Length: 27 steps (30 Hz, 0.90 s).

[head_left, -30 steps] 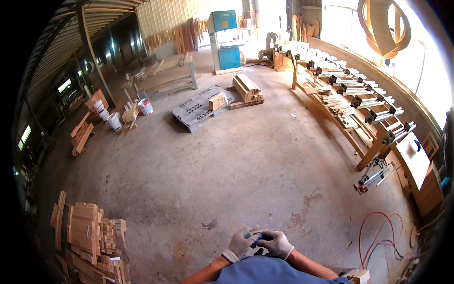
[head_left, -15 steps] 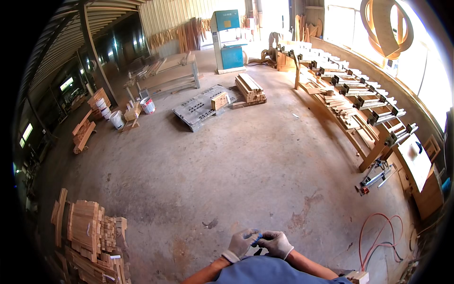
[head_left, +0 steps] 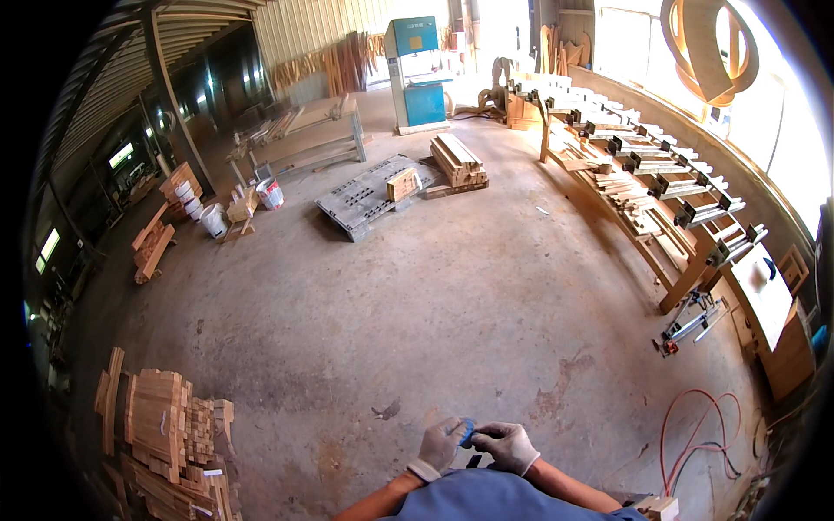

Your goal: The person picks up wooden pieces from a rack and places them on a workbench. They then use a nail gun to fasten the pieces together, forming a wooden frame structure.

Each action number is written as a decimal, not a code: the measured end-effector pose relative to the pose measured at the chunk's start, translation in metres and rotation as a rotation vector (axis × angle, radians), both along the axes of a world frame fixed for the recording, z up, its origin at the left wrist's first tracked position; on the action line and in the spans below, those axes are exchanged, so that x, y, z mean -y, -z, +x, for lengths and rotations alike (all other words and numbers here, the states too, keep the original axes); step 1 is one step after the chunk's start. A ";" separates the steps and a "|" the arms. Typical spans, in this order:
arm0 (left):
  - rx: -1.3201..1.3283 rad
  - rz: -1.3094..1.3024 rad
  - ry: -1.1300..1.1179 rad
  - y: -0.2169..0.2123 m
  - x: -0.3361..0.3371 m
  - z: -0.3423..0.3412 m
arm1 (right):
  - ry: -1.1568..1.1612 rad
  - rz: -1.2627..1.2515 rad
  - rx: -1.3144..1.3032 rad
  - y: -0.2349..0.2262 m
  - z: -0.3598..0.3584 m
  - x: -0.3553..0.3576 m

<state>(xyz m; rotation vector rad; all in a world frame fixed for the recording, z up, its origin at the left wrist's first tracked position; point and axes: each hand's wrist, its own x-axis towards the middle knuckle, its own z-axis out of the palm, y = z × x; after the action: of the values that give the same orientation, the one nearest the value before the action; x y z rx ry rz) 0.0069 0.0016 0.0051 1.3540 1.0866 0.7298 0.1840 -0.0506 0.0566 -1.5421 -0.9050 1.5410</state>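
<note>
My left hand (head_left: 440, 447), in a pale work glove, is closed at waist height in front of my blue clothing. A small blue thing (head_left: 467, 431) shows at its fingertips; its kind is too small to tell. My right hand (head_left: 507, 447), gloved too, is held close beside it with thumb and fingers pinched together near the blue thing. Whatever the right fingers grip is hidden. A small black piece (head_left: 473, 461) shows just below, between the hands and the clothing.
Stacked wooden strips (head_left: 156, 408) lie at the near left. A clamp bench (head_left: 643, 174) runs along the right, with loose clamps (head_left: 691, 326) on the floor. A red hose (head_left: 665, 434) coils nearby. Ahead are a grey pallet (head_left: 356, 204), a wood stack (head_left: 458, 161) and a blue bandsaw (head_left: 424, 104).
My left hand has turned slightly and the fingers of the two hands have come a little apart. The blue thing has shifted slightly left and up. Both forearms stay in place.
</note>
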 end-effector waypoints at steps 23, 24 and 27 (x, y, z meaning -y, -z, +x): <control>0.075 -0.174 0.020 -0.019 0.004 0.005 | 0.015 0.018 0.002 0.014 0.002 0.000; 0.063 -0.160 0.025 -0.019 0.004 0.004 | 0.013 0.013 0.001 0.013 0.002 0.000; 0.037 -0.134 0.037 -0.017 0.004 0.003 | 0.008 -0.005 0.001 0.006 0.001 0.001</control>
<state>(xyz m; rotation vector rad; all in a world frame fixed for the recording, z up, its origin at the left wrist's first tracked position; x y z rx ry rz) 0.0096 -0.0022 0.0226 1.2388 1.0599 0.6413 0.1849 -0.0514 0.0506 -1.5487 -0.8953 1.5383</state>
